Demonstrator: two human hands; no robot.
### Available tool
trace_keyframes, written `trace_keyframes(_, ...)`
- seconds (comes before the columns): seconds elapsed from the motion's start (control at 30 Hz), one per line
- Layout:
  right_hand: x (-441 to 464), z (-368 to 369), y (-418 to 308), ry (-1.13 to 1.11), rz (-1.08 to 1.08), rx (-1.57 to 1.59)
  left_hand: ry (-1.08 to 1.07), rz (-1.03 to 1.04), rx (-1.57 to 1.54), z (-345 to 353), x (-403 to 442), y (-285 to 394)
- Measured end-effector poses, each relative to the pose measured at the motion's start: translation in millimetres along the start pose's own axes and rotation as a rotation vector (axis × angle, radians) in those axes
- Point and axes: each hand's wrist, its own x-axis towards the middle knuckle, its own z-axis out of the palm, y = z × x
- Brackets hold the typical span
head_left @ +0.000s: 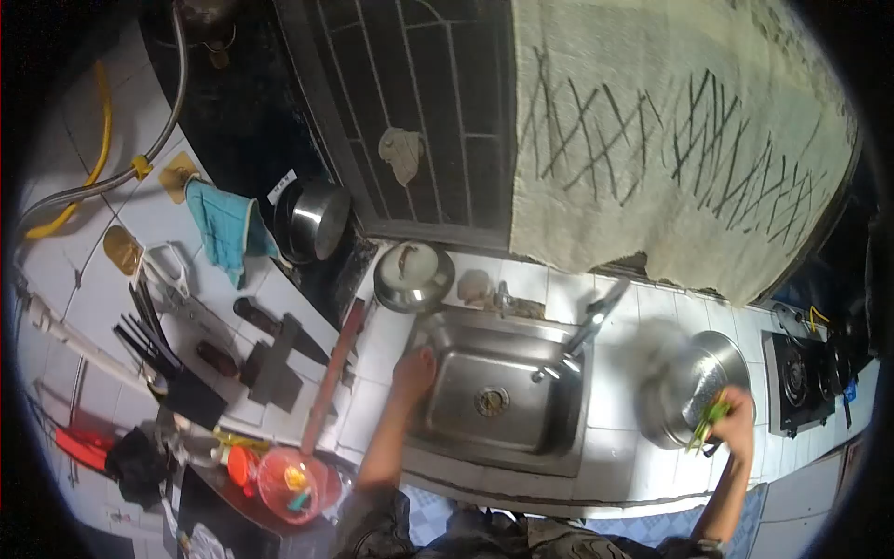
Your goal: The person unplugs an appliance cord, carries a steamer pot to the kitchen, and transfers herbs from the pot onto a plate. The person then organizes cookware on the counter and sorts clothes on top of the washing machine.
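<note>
My left hand (414, 374) is at the left rim of the steel sink (447, 438). Its fingers look loosely bent and open, with nothing visible in them. On the right, my right hand (734, 425) is closed around a small bunch of green vegetable stalks (710, 424). The stalks hang over the near right edge of a wide metal pot (659, 432) on the tiled counter. A whitish blur covers the pot's left side and hides part of its inside. The faucet (562, 366) reaches over the sink's right side.
Behind the sink's left corner stands a lidded pot (414, 277). A gas stove (798, 382) sits at the far right. Knives (277, 368) and a black utensil holder (194, 396) are on the left, above a red plastic container (300, 484). A cloth curtain (670, 130) hangs behind the counter.
</note>
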Motion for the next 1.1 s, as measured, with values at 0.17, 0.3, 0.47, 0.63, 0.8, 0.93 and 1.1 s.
trace_keyframes(0.17, -63, 135, 9, -0.107, 0.349, 0.35, 0.002, -0.015, 0.072, 5, 160, -41)
trace_keyframes(0.3, -94, 213, 25, -0.007, 0.461, 0.44, 0.115, -0.162, 0.266, 27, 248, -62)
trace_keyframes(0.47, -89, 292, 8, -0.018, 0.504, 0.635, -0.124, -0.304, 0.199, 32, 307, -76)
trace_keyframes(0.63, -57, 355, 52, -0.125, 0.567, 0.407, -0.24, -0.117, 0.235, -1, 310, -78)
trace_keyframes(0.8, 23, 406, 60, -0.042, 0.507, 0.618, -0.246, -0.003, 0.223, -31, 344, -93)
trace_keyframes(0.93, 125, 467, 45, 0.057, 0.501, 0.705, -0.066, -0.128, -0.007, -71, 355, -110)
trace_keyframes(1.1, 256, 551, 15, 0.159, 0.523, 0.891, 0.044, -0.215, -0.061, -98, 347, -114)
